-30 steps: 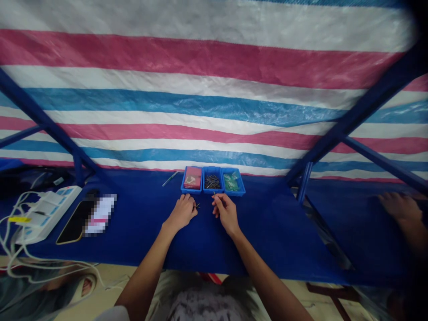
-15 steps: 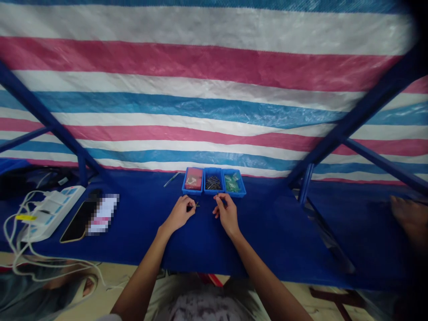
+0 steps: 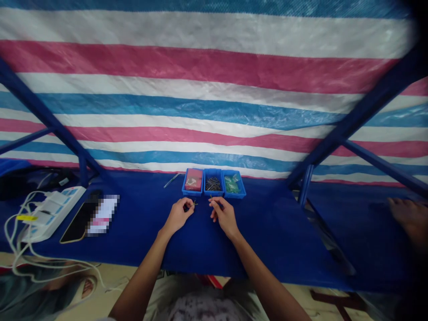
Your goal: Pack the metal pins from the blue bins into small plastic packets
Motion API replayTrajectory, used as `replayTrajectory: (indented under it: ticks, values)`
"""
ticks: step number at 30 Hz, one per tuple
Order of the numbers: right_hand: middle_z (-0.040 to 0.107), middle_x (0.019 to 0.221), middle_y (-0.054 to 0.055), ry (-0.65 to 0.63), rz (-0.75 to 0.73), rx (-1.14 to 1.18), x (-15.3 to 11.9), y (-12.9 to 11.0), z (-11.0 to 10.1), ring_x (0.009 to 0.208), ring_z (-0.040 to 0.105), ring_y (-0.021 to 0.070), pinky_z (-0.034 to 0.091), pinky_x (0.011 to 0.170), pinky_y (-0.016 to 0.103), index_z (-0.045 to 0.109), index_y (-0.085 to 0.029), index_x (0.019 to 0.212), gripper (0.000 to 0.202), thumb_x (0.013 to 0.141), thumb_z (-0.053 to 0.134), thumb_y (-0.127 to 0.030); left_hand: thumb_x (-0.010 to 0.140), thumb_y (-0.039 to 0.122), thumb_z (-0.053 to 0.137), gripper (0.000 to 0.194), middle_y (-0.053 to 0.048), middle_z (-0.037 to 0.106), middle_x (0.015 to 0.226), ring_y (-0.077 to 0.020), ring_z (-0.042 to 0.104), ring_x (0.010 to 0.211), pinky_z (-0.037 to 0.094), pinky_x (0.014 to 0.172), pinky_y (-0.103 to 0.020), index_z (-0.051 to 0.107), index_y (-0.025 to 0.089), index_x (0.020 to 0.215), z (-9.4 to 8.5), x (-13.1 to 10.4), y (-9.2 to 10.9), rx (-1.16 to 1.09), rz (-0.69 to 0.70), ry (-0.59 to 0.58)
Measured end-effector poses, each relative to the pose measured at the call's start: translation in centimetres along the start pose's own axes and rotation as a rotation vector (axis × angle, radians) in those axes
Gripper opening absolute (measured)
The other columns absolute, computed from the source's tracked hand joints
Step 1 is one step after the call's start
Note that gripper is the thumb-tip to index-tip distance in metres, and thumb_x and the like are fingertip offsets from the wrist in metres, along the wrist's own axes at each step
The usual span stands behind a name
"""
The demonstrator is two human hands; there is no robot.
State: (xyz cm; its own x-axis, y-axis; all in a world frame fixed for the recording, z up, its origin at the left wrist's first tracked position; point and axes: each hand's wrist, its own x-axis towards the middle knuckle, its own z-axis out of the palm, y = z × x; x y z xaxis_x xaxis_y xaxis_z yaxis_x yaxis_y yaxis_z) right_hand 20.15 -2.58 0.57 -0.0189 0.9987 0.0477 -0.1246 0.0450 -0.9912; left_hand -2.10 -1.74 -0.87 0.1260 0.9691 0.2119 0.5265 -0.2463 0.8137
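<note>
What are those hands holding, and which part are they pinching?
The left hand pinches a thin piece poking out sideways; the right hand pinches another thin piece, one end sticking up. They're too tiny to tell which part is gripped.

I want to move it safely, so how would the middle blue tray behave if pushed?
The middle tray would probably slide rather than tip, looking low and boxy. Its thin metal pieces lie loose, so they may shift.

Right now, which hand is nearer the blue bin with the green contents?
Right. The right hand is on the near side of the green-filled bin, slightly left of it; the left hand is farther left, near the leftmost bin.
</note>
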Motion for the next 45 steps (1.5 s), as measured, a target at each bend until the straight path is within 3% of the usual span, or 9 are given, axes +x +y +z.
replayTrajectory:
  ticks: [6,14,21,26,28,33,36,42,45]
  values:
    - [0.066,0.088,0.002,-0.074,0.134,0.262,0.1,-0.5,-0.3,0.054,0.056,0.0096,0.044,0.041,0.021,0.075,-0.021,0.102,0.038,0.088,0.075,-0.056,0.092,0.022,0.061,0.003,-0.001,0.068,0.087,-0.0178,0.065,0.083,0.049,0.078,-0.029,0.064,0.022,0.091,0.0,-0.1,0.4,0.043,0.04,0.01]
    - [0.059,0.071,-0.005,0.053,0.112,0.226,0.1,-0.4,-0.2,0.043,0.05,0.008,0.04,0.034,0.02,0.062,-0.021,0.083,0.041,0.084,0.079,-0.059,0.094,0.023,0.059,0.004,0.0,0.068,0.086,-0.017,0.064,0.081,0.049,0.078,-0.029,0.062,0.022,0.092,0.0,-0.2,0.6,0.037,0.033,0.006]
    - [0.052,0.056,-0.006,0.146,0.049,0.028,1.4,-0.7,-0.6,0.038,0.05,0.0102,0.037,0.029,0.019,0.054,-0.022,0.074,0.049,0.091,0.067,-0.066,0.096,0.024,0.058,0.005,-0.001,0.067,0.087,-0.0181,0.064,0.083,0.049,0.079,-0.03,0.061,0.023,0.094,0.2,-0.2,0.1,0.061,0.06,0.011]
    - [0.069,0.087,0.002,0.018,-0.062,-0.012,2.4,-1.0,-1.1,0.052,0.062,0.0131,0.044,0.037,0.021,0.067,-0.023,0.115,0.044,0.095,0.063,-0.061,0.1,0.026,0.055,0.007,-0.002,0.066,0.09,-0.0196,0.063,0.087,0.049,0.083,-0.032,0.061,0.023,0.096,0.1,-0.3,0.7,0.068,0.068,-0.003]
    - [0.071,0.092,0.002,-0.044,-0.099,-0.104,2.1,-0.6,-1.0,0.058,0.064,0.0141,0.046,0.042,0.022,0.068,-0.025,0.122,0.04,0.097,0.062,-0.056,0.101,0.026,0.054,0.008,-0.002,0.067,0.091,-0.0201,0.063,0.087,0.049,0.084,-0.032,0.061,0.023,0.097,0.0,-0.3,0.9,0.07,0.078,-0.009]
    - [0.074,0.096,0.001,-0.139,-0.257,-0.482,0.6,0.8,0.5,0.072,0.066,0.0179,0.055,0.069,0.03,0.075,-0.031,0.11,0.023,0.091,0.075,-0.044,0.101,0.026,0.057,0.008,-0.003,0.071,0.095,-0.0211,0.064,0.089,0.047,0.087,-0.034,0.064,0.024,0.097,0.2,-0.3,1.0,0.119,0.124,-0.044]
    - [0.075,0.094,0.002,-0.167,-0.308,-0.564,0.3,1.0,1.3,0.077,0.067,0.0197,0.052,0.074,0.031,0.075,-0.029,0.101,0.014,0.096,0.068,-0.04,0.101,0.026,0.057,0.009,-0.002,0.072,0.095,-0.021,0.065,0.089,0.045,0.087,-0.035,0.065,0.024,0.098,0.2,-0.4,1.2,0.148,0.142,-0.068]
    - [0.071,0.085,0.001,-0.156,-0.216,-0.409,0.5,0.5,0.8,0.069,0.068,0.0181,0.05,0.067,0.029,0.067,-0.024,0.095,0.021,0.102,0.058,-0.041,0.102,0.026,0.058,0.008,-0.001,0.071,0.094,-0.0206,0.064,0.088,0.045,0.086,-0.035,0.064,0.024,0.097,0.3,-0.3,0.8,0.151,0.139,-0.063]
    - [0.074,0.1,0.005,-0.123,-0.114,-0.163,0.7,0.4,0.4,0.073,0.073,0.0187,0.051,0.062,0.028,0.061,-0.023,0.091,0.025,0.099,0.062,-0.047,0.102,0.027,0.058,0.008,-0.002,0.071,0.095,-0.0207,0.065,0.088,0.047,0.085,-0.035,0.064,0.023,0.098,0.5,-0.3,0.3,0.135,0.129,-0.042]
